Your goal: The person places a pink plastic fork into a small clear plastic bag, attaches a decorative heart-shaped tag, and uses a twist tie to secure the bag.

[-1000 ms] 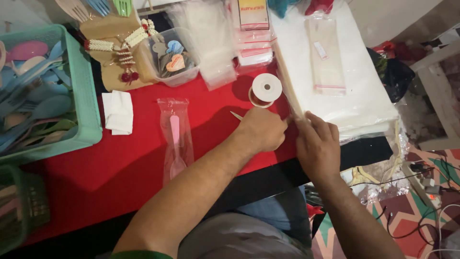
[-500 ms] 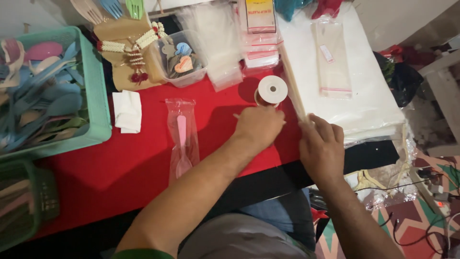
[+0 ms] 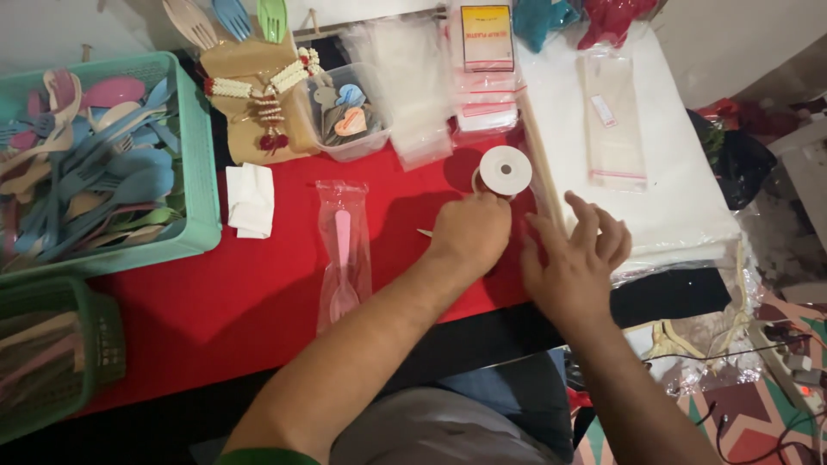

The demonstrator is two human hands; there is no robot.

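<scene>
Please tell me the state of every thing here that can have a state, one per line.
Left hand: closed, beside the tape roll.
Right hand: open, fingers spread.
Pink spoon: bagged, flat.
Teal basket: full of cutlery.
Clear tub: lidless.

The tape roll [image 3: 505, 170] is a small white spool lying flat on the red tabletop, its round face up and a dark hole at its centre. The left hand [image 3: 470, 232] sits just below the roll, knuckles up, fingertips curled at the roll's lower edge. A thin pale stick [image 3: 540, 164] runs lengthwise just right of the roll. The right hand [image 3: 575, 263] lies palm down, fingers spread, across the stick's near end, below and right of the roll.
</scene>
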